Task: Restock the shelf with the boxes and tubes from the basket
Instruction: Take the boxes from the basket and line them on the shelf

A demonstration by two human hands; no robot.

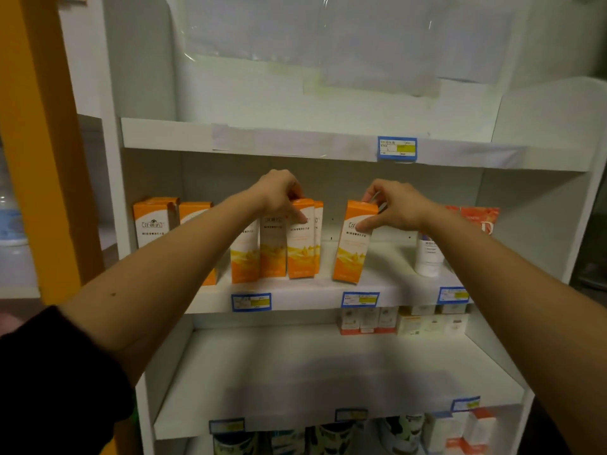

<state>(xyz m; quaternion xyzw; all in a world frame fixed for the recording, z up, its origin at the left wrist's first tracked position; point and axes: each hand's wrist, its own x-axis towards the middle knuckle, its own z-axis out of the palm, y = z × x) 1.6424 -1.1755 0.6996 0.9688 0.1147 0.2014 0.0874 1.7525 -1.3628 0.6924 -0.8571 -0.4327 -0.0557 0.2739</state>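
Note:
Both my arms reach to the middle shelf (328, 290) of a white unit. My left hand (279, 193) grips the top of an orange-and-white box (300, 244) standing in a tight row of like boxes (244, 257). My right hand (394, 205) pinches the top of a separate orange box (353, 244), which leans slightly left and stands apart, to the right of the row. More orange boxes (154, 221) stand at the shelf's left end. A white tube (427, 257) stands to the right, partly behind my right forearm. The basket is out of view.
Red-and-white boxes (479, 218) stand at the far right of the middle shelf. The shelf below holds small boxes (404, 320) at the back right. Bottles and boxes (345, 435) fill the lowest level. An orange post (42, 142) rises on the left.

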